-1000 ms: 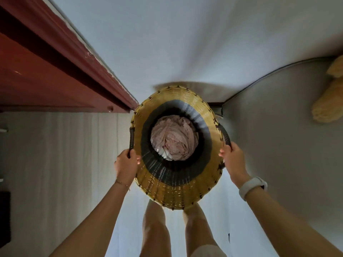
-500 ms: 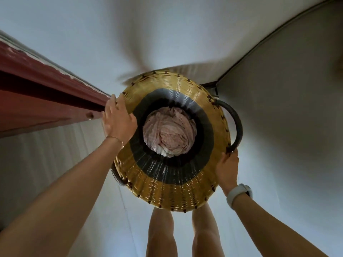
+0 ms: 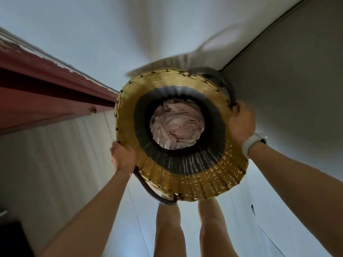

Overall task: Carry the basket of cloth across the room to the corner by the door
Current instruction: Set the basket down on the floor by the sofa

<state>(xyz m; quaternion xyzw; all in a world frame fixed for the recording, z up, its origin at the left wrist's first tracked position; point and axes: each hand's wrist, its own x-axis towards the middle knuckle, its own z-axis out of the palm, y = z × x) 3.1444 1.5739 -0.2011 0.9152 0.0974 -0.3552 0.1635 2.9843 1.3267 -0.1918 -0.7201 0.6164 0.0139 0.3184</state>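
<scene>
The left hand [image 3: 123,157] is being pressed against the near-left rim of the wicker basket [image 3: 187,179], fingers curled on the weave and not on the dark loop handle [image 3: 148,190] hanging just below it; whether the grip is fully closed cannot be told. The right hand [image 3: 241,123] is being closed around the base of the far dark handle [image 3: 225,84], a white wristband [image 3: 253,143] showing at the wrist. The basket is being held above bare legs [image 3: 168,229] and pale floor [image 3: 278,229], close to the corner where a red door frame [image 3: 46,97] and white wall [image 3: 92,34] meet; a bundle of pale pink cloth [image 3: 177,127] is lying deep at its bottom. The basket is being judged stiff and light, its load soft and unlikely to shift; the rim is likely less secure than the handles, so both loops would be the better holds.
</scene>
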